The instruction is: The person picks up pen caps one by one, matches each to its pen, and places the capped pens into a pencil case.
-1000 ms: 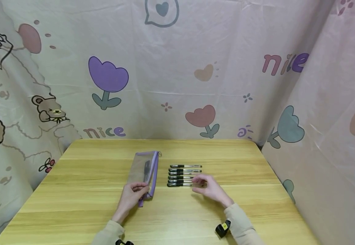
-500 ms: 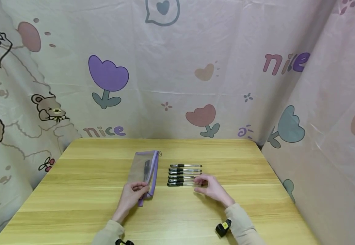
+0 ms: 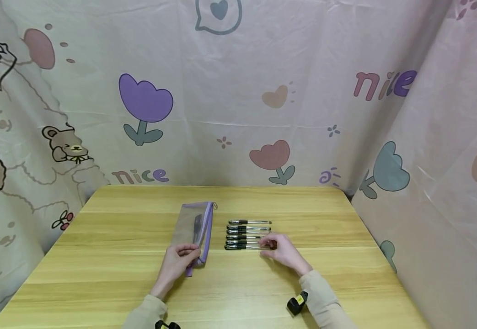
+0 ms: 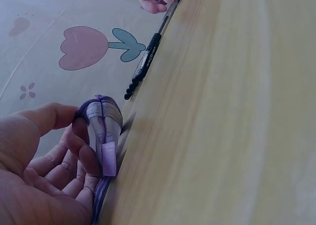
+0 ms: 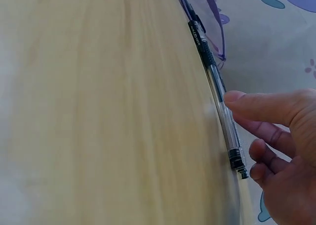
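Observation:
A see-through pencil case (image 3: 184,224) with purple trim lies on the table, a dark shape showing through its side. My left hand (image 3: 179,259) pinches its near end between thumb and fingers; in the left wrist view the purple tab (image 4: 109,158) hangs just beside those fingers. To the right, several clear pens (image 3: 242,247) with black caps and grips lie side by side, caps to the left. Over the right ends of the nearest pens is my right hand (image 3: 282,251), thumb and fingers loosely bent. Its thumb (image 5: 237,97) is at the pens' barrels; whether it touches them I cannot tell.
The wood-grain table (image 3: 110,256) extends around both hands. Printed curtain cloth (image 3: 222,105) hangs behind it and at both sides. A small black camera (image 3: 297,303) is worn at the right wrist, another (image 3: 167,325) at the left.
My right hand shifted slightly right, then slightly back left, over the pen ends. The left hand, pencil case and pens stay in place.

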`<state>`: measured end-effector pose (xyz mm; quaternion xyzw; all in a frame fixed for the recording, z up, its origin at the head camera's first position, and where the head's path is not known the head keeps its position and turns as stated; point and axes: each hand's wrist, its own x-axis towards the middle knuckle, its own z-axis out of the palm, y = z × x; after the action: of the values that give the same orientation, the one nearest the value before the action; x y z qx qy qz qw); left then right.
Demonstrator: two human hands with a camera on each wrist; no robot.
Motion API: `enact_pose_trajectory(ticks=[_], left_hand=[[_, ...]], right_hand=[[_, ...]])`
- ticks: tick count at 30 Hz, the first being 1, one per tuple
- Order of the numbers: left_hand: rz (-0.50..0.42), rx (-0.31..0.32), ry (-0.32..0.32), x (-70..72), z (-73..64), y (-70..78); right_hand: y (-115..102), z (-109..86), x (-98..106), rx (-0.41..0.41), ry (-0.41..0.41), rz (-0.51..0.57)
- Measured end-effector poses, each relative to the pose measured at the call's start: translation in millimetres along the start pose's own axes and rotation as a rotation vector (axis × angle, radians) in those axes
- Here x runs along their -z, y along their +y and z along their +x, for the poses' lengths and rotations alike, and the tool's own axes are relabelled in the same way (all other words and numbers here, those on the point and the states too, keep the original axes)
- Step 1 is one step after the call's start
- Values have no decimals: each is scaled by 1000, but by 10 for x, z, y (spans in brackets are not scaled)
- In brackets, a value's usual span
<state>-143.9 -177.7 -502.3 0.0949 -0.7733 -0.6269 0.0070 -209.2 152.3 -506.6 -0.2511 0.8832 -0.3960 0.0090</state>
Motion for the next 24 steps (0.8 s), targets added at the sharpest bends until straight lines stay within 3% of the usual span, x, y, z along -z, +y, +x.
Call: enact_pose_trajectory(ticks=[10, 24], left_hand=[[-15, 13, 5, 2, 4, 8], [-19, 12, 6, 1, 0, 2]], right_hand=[[-56, 67, -12, -35, -32, -5], [-39, 123, -34, 4, -6, -89]])
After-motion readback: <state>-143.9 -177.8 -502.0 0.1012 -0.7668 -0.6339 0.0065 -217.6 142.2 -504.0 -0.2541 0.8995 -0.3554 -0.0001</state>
